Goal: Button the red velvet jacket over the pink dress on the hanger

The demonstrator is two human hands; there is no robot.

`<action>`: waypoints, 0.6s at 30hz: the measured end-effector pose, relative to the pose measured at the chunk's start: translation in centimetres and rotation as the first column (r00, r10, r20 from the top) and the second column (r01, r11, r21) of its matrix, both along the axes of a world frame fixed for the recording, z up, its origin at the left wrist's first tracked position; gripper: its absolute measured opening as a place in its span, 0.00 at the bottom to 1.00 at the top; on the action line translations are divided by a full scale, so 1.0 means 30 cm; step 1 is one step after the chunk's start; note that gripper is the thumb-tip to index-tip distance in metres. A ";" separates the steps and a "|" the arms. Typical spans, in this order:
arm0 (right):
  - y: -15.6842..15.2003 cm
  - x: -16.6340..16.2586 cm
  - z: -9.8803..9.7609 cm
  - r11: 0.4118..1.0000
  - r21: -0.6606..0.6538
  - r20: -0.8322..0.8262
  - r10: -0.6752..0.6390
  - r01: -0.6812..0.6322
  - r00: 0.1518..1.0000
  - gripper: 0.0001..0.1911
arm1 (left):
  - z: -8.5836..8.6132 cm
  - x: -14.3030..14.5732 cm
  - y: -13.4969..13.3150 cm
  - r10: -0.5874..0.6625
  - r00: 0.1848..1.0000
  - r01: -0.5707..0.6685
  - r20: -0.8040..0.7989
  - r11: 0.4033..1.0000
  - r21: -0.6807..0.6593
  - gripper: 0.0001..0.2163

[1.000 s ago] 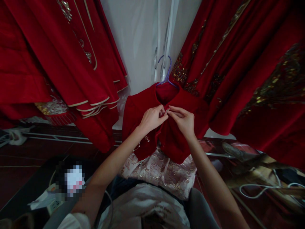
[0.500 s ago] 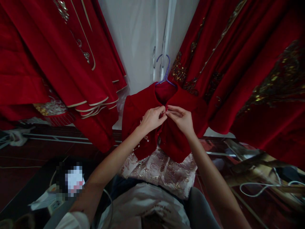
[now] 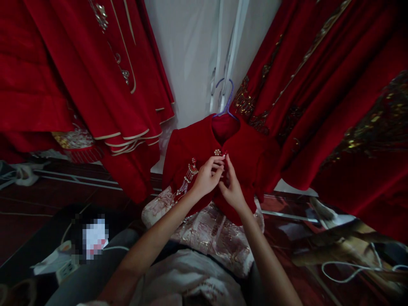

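A short red jacket [image 3: 188,144] hangs on a purple hanger [image 3: 229,98] and drapes over pale pink brocade cloth [image 3: 207,231]. My left hand [image 3: 208,175] has its fingers bent and closed on the jacket's front edge, just under a pearly flower-shaped ornament [image 3: 217,152]. Opposite it, my right hand [image 3: 233,189] grips the other front edge, its index finger reaching up to the left fingertips. What lies between the fingertips is too small to make out. A beaded tassel ornament [image 3: 190,173] sits on the jacket left of my left hand.
Red garments with pale piping [image 3: 124,106] hang at left; red ones with gold embroidery [image 3: 245,100] hang at right. White metal bars [image 3: 234,34] stand behind the hanger. A power strip [image 3: 66,268] lies lower left. Wooden pieces [image 3: 338,246] and a white cable [image 3: 339,280] are lower right.
Both hands have moved down the jacket front, uncovering the flower-shaped ornament and more of the tassel. My right hand has turned more upright. The view has shifted slightly.
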State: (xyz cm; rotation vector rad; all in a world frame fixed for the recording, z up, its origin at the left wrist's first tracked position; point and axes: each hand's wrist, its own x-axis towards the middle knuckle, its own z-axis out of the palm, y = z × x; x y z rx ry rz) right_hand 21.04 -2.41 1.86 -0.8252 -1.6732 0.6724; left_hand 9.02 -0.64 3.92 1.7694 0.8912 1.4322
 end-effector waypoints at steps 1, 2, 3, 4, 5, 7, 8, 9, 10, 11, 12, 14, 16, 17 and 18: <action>-0.003 0.017 -0.004 1.000 -0.025 0.029 0.005 -0.004 1.000 0.40 | 0.000 -0.003 -0.008 -0.014 1.000 0.015 0.027 1.000 -0.021 0.13; -0.004 0.043 0.000 0.999 -0.055 0.057 -0.001 0.004 0.998 0.40 | 0.003 -0.008 -0.017 -0.018 0.999 0.019 0.041 0.999 -0.038 0.14; -0.002 0.076 0.009 0.996 -0.088 0.090 -0.011 0.019 0.996 0.38 | 0.008 -0.013 -0.027 -0.014 0.999 0.016 0.044 0.998 -0.054 0.14; -0.001 0.115 0.024 0.991 -0.122 0.119 -0.038 0.053 0.992 0.36 | 0.012 -0.017 -0.037 -0.014 0.999 0.017 0.043 0.997 -0.073 0.13; -0.001 0.158 0.044 0.984 -0.162 0.174 -0.045 0.074 0.984 0.33 | 0.015 -0.021 -0.046 -0.021 0.999 0.025 0.042 0.995 -0.095 0.13; -0.015 0.242 0.092 0.976 -0.187 0.253 -0.063 0.113 0.965 0.24 | 0.012 -0.020 -0.061 -0.046 0.998 0.049 0.031 0.991 -0.127 0.12; -0.030 0.276 0.120 0.973 -0.185 0.236 -0.093 0.138 0.967 0.22 | 0.006 -0.016 -0.066 -0.055 0.998 0.057 0.018 0.989 -0.137 0.13; -0.051 0.302 0.149 0.970 -0.189 0.203 -0.111 0.150 0.973 0.22 | -0.003 -0.009 -0.067 -0.062 0.998 0.062 0.000 0.988 -0.145 0.14; -0.077 0.318 0.178 0.969 -0.202 0.169 -0.106 0.140 0.980 0.21 | -0.013 0.000 -0.067 -0.065 0.998 0.062 -0.015 0.987 -0.152 0.16; -0.105 0.324 0.206 0.972 -0.205 0.125 -0.095 0.120 0.988 0.20 | -0.024 0.011 -0.066 -0.067 0.997 0.063 -0.022 0.986 -0.157 0.18; -0.134 0.321 0.231 0.975 -0.202 0.093 -0.080 0.097 0.993 0.20 | -0.034 0.023 -0.063 -0.072 0.997 0.069 -0.017 0.985 -0.159 0.19; -0.185 0.297 0.265 0.978 -0.207 0.081 -0.006 0.023 0.997 0.19 | -0.048 0.038 -0.062 -0.071 0.997 0.073 0.019 0.986 -0.152 0.19; -0.215 0.264 0.276 0.965 -0.246 0.088 0.119 -0.095 0.989 0.20 | -0.052 0.033 -0.067 -0.055 0.998 0.060 0.037 0.988 -0.144 0.15; -0.220 0.249 0.273 0.949 -0.274 0.080 0.185 -0.157 0.979 0.20 | -0.052 0.020 -0.071 -0.033 0.999 0.036 0.030 0.989 -0.144 0.12; -0.219 0.236 0.266 0.931 -0.299 0.064 0.240 -0.211 0.969 0.21 | -0.053 0.000 -0.075 0.009 1.000 -0.007 0.013 0.990 -0.138 0.09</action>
